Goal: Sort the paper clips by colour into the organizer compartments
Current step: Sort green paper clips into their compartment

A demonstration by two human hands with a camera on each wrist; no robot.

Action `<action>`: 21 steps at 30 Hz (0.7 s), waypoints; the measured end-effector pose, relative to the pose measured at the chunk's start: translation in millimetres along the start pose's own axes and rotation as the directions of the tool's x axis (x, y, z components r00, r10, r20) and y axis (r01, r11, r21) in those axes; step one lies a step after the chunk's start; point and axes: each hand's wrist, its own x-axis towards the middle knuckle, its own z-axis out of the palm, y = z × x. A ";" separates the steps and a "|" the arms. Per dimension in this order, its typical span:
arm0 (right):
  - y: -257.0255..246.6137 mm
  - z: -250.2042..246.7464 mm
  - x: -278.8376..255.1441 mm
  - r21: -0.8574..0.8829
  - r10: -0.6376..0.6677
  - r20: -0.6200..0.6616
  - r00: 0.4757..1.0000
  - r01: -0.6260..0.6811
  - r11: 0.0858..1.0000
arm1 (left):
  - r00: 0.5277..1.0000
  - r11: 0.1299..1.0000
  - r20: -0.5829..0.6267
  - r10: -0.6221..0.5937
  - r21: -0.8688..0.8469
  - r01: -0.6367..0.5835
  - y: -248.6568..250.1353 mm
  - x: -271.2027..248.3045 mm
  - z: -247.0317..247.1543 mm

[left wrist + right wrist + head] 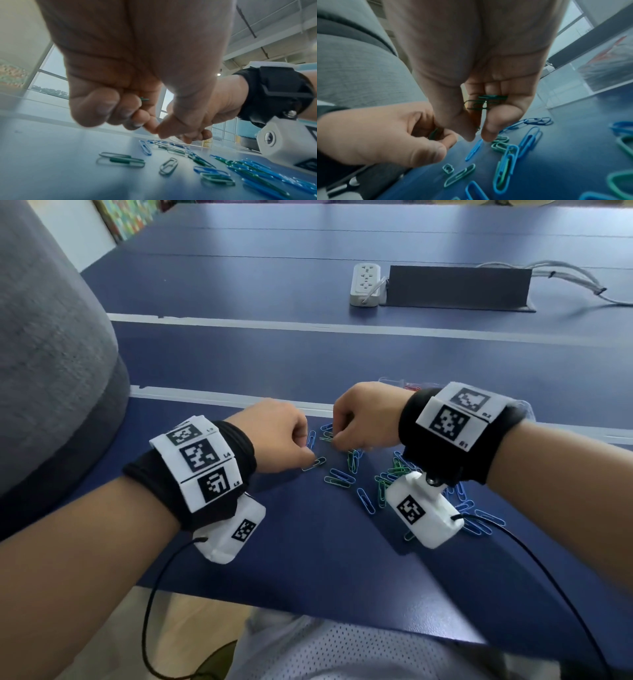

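**Gathering green clips, both hands loaded**

Head view: left hand (274, 429) and right hand (366, 416) work low over blue and green paper clips (346, 477) scattered on the desk (308, 542). The clear organizer (404, 385) lies mostly hidden behind the right wrist.

Left wrist view: the fingers (96, 108) are curled tight; a green clip (144, 99) pokes out between them.

Right wrist view: the palm cradles several green clips (485, 102), with thumb and forefinger nearly touching above the desk.

Risk, as judged: another pinch could loosen the palmed clips, or snag a blue clip interlocked with a green one.
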 end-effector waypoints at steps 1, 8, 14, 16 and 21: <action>1.3 -0.9 0.9 0.024 0.005 0.016 1.000 -0.006 1.000 | 1.000 1.000 -0.006 0.005 0.003 -0.005 -1.4 -0.2 -0.1; 3.9 -0.8 6.9 0.015 0.017 -0.012 1.000 -0.016 1.000 | 0.998 0.994 0.035 0.055 0.091 -0.058 0.3 0.5 6.1; -2.5 4.3 7.3 -0.032 0.027 -0.113 0.993 -0.031 0.999 | 0.995 0.991 0.036 0.093 0.095 -0.096 6.8 -0.9 8.2; -2.1 4.3 7.9 -0.035 0.032 -0.127 0.991 -0.037 0.999 | 0.995 0.991 0.041 0.087 0.095 -0.091 6.5 -1.9 9.4; -0.7 3.6 5.5 -0.070 0.038 -0.106 0.994 -0.046 0.997 | 1.000 1.000 0.002 0.020 0.002 -0.020 -0.8 -3.0 5.0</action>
